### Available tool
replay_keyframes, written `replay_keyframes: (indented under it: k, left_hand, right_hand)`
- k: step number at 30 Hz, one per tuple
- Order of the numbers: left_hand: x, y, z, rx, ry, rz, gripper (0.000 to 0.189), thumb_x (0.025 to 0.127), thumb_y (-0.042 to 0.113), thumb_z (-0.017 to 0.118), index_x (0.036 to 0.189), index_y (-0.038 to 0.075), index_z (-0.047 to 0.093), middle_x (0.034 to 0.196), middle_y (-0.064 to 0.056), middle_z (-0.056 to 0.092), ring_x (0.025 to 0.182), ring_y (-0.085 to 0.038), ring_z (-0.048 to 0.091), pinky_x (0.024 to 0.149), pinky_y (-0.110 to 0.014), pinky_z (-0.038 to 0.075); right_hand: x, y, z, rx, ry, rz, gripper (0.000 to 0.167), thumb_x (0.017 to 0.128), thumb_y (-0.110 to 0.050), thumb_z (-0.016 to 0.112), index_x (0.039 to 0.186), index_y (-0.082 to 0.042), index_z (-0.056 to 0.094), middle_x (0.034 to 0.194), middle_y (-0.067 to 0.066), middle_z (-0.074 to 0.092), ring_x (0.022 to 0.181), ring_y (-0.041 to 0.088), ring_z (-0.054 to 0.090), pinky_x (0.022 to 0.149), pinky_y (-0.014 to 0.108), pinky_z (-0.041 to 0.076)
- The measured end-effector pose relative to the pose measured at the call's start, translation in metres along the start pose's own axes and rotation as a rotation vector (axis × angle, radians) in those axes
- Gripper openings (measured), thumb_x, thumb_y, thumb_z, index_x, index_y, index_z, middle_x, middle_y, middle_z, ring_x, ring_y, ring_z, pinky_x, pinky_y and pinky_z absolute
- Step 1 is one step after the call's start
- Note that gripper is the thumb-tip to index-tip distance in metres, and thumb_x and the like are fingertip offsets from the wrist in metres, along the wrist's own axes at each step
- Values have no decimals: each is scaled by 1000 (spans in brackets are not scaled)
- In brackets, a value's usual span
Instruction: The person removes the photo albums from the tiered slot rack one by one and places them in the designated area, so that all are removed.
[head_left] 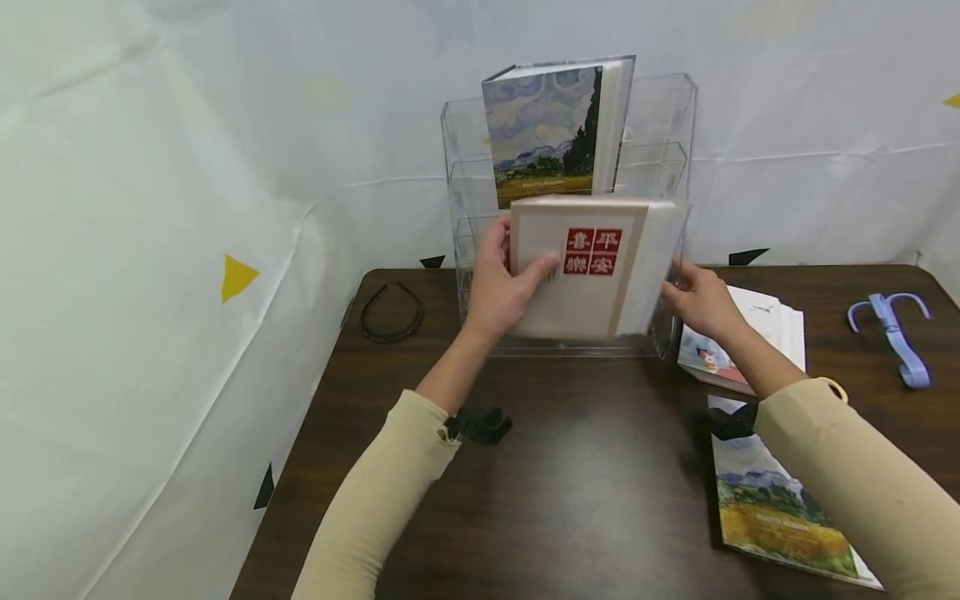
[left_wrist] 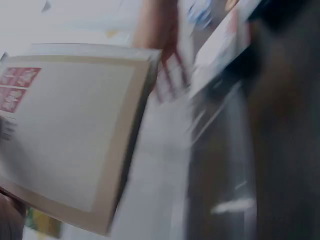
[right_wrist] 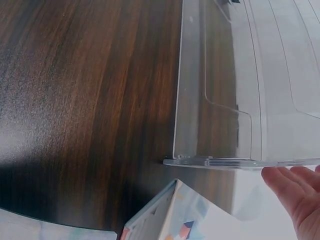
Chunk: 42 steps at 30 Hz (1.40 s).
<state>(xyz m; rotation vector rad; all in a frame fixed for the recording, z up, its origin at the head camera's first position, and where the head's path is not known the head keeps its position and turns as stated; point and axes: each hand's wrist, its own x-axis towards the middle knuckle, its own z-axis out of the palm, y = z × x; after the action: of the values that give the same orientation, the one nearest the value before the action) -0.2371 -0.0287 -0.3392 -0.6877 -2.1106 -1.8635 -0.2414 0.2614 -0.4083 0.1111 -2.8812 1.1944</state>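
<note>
My left hand (head_left: 498, 287) grips a cream photo album (head_left: 577, 292) with red square characters, its thumb across the front cover. The album is raised in front of a clear acrylic rack (head_left: 566, 348) with several tiers. In the left wrist view the cream album's cover (left_wrist: 75, 125) fills the left side. My right hand (head_left: 701, 300) is at the rack's right side; in the right wrist view its fingertips (right_wrist: 272, 175) touch the outside of the side panel. Another photo album (head_left: 543, 125), with a landscape painting cover, stands in the rack's upper tier.
Right of the rack lies a white book or album stack (head_left: 783, 329). Nearer, a landscape photo album (head_left: 772, 508) lies partly under my right sleeve. A blue bow-shaped item (head_left: 892, 333) is at the far right, and a dark headband (head_left: 392, 336) left of the rack, on the brown table (head_left: 570, 492).
</note>
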Motion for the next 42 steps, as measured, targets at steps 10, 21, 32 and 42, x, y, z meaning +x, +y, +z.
replay_keyframes:
  k: [10, 21, 32, 42]
  left_hand:
    - [-109, -58, 42, -111, -35, -681, 31, 86, 5, 76, 114, 2, 63, 90, -9, 67, 75, -19, 68, 65, -33, 55]
    - [-138, -91, 55, 16, -12, -856, 29, 81, 12, 81, 105, -1, 70, 81, -5, 69, 68, -14, 66, 63, -28, 54]
    - [-137, -89, 45, 145, -47, -763, 39, 77, 12, 84, 111, -2, 72, 85, -5, 72, 71, -11, 67, 64, -28, 55]
    - [-79, -56, 1, 333, 56, -417, 44, 85, 21, 77, 125, 6, 67, 96, -6, 74, 81, -14, 71, 72, -30, 55]
  right_hand:
    - [0, -7, 2, -8, -23, 82, 77, 102, -46, 48, 155, 0, 17, 144, 38, 35, 127, 56, 39, 97, 64, 37]
    - [1, -7, 5, 0, -22, 86, 76, 102, -46, 49, 156, -2, 18, 145, 36, 36, 126, 54, 42, 96, 63, 40]
    - [0, -6, 5, -11, -13, 85, 76, 101, -46, 50, 155, -2, 19, 142, 36, 40, 123, 53, 46, 94, 62, 42]
    - [0, -7, 3, -8, -20, 91, 76, 102, -45, 49, 155, -1, 18, 141, 37, 40, 123, 53, 45, 95, 62, 41]
